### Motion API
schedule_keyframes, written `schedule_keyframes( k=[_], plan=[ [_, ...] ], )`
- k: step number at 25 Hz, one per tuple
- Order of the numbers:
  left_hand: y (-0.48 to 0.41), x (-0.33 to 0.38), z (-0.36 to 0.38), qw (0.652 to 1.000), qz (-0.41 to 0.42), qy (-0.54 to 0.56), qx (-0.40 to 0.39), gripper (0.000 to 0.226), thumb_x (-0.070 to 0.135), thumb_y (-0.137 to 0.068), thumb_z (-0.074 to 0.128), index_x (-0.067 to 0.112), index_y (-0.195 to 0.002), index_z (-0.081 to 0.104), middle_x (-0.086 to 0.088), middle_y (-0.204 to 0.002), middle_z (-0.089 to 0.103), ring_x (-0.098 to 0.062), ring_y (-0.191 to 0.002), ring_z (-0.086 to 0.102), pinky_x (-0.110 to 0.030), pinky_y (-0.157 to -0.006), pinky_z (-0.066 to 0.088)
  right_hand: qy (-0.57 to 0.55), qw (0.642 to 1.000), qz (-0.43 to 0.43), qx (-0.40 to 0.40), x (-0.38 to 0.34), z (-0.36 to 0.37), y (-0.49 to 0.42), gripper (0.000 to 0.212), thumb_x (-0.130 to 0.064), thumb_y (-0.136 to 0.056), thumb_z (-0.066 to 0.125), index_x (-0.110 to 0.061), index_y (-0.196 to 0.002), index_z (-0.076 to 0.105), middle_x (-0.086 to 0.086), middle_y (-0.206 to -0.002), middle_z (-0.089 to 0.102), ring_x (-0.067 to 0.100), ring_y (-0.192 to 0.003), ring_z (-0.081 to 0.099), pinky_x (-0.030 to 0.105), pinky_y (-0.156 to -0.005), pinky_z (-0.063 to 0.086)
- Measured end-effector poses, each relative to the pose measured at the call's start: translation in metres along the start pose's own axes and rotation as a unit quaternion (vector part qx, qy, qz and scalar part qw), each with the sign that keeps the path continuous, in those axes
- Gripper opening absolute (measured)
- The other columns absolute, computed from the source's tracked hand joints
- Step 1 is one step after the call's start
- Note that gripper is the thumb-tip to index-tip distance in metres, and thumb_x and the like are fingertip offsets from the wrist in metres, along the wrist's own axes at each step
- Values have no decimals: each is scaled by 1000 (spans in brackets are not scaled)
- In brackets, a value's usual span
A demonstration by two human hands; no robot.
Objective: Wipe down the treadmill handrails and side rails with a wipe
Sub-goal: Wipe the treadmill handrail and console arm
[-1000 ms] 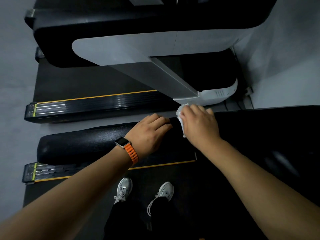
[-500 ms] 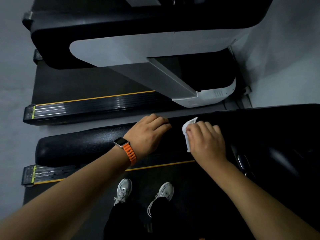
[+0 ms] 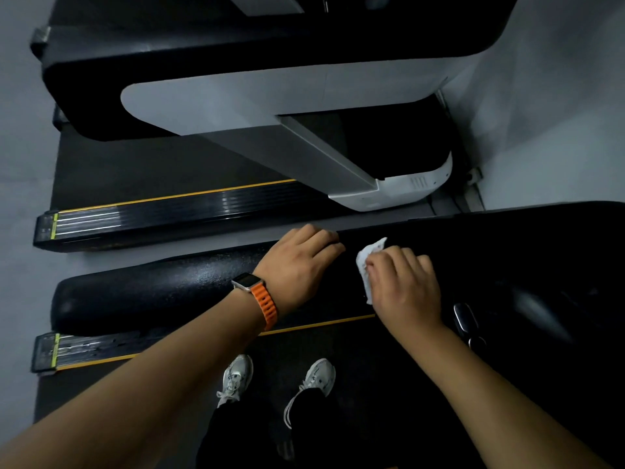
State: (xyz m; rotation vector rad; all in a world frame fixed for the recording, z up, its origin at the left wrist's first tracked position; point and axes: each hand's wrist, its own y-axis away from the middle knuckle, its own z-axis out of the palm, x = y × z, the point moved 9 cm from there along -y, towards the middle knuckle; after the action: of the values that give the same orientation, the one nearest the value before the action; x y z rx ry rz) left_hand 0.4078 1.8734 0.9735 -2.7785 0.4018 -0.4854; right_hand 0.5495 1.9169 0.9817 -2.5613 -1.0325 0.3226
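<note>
A thick black padded handrail (image 3: 159, 286) runs left to right across the middle of the view. My left hand (image 3: 297, 262), with an orange-strapped watch on the wrist, rests on top of it with fingers curled over its far edge. Just to the right, my right hand (image 3: 404, 286) presses a crumpled white wipe (image 3: 367, 262) onto the rail; most of the wipe is hidden under the fingers. Below the handrail lies the side rail (image 3: 84, 350) with a yellow stripe.
A second treadmill stands beyond, with its own side rail (image 3: 169, 214), grey upright (image 3: 304, 157) and black handrail (image 3: 236, 45). My white shoes (image 3: 236, 377) stand on the dark belt. A metal sensor plate (image 3: 465, 319) sits on the console arm at right. Grey floor lies at left.
My right hand has slid the wipe from the rail's far edge toward me and slightly right across the top. The left hand has stayed in place.
</note>
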Motion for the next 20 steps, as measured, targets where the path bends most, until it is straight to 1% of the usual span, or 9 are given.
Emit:
schedule_keyframes(
  k=[2, 3, 6, 9, 12, 15, 16, 18, 20],
  plan=[
    [-7, 5, 4, 1000, 3, -2, -2, 35, 21, -98, 49, 8, -126, 67, -11, -124, 64, -29, -102, 56, -40, -83, 46, 9, 998, 54, 12, 10, -4, 1, 18, -19, -102, 48, -11, -91, 60, 12, -85, 58, 35, -73, 55, 45, -62, 39],
    [-11, 8, 6, 1000, 5, -1, -3, 35, 22, -98, 50, 8, -126, 67, -11, -124, 64, -29, -102, 56, -39, -84, 44, 4, 998, 58, 15, 9, -5, 1, 18, -19, -102, 49, -10, -91, 61, 12, -85, 58, 35, -73, 55, 45, -62, 39],
    [-24, 14, 11, 1000, 15, 4, -7, 33, 22, -98, 53, 9, -125, 66, -10, -124, 64, -28, -102, 55, -38, -82, 44, -11, 1000, 7, 2, 1, -2, 3, 20, -21, -102, 48, -12, -93, 62, 10, -85, 59, 34, -74, 55, 45, -62, 40],
    [-30, 15, 15, 1000, 18, 9, -12, 31, 21, -97, 53, 9, -123, 66, -9, -123, 64, -28, -101, 55, -39, -81, 45, -12, 998, 55, 20, 14, -5, 4, 14, -18, -100, 52, -12, -92, 61, 11, -85, 59, 35, -73, 55, 46, -62, 40],
    [-29, 13, 16, 1000, 16, 20, -11, 30, 20, -99, 55, 8, -124, 65, -10, -123, 63, -30, -100, 58, -41, -80, 48, -12, 1000, -18, -2, 3, -1, 1, 18, -18, -100, 53, -11, -87, 63, 11, -83, 58, 34, -73, 54, 45, -62, 38],
    [-28, 13, 15, 1000, 13, 16, -11, 30, 19, -99, 54, 7, -124, 66, -11, -124, 64, -31, -100, 59, -43, -81, 51, -2, 997, 74, -7, 30, 0, -22, 18, -24, -100, 49, -12, -93, 61, 11, -88, 60, 35, -78, 56, 44, -66, 39],
    [-28, 14, 15, 1000, 15, 15, -12, 30, 20, -98, 55, 7, -124, 65, -11, -123, 64, -31, -100, 58, -43, -81, 51, -8, 997, 76, -20, 32, 3, -30, 19, -25, -100, 48, -12, -96, 61, 11, -91, 61, 35, -81, 56, 44, -67, 40],
    [-28, 15, 15, 1000, 19, 16, -15, 31, 19, -98, 55, 7, -125, 65, -11, -122, 63, -31, -99, 58, -43, -81, 50, -12, 998, 16, -51, 24, 11, -41, 19, -28, -98, 47, -13, -98, 60, 8, -91, 61, 33, -83, 57, 43, -69, 40],
    [-29, 15, 16, 1000, 20, 11, -14, 32, 19, -98, 55, 6, -125, 65, -11, -122, 64, -31, -98, 58, -44, -80, 50, -1, 998, 13, -64, 26, 17, -50, 23, -30, -97, 45, -12, -99, 60, 9, -90, 62, 33, -82, 58, 43, -69, 40]
  ],
)
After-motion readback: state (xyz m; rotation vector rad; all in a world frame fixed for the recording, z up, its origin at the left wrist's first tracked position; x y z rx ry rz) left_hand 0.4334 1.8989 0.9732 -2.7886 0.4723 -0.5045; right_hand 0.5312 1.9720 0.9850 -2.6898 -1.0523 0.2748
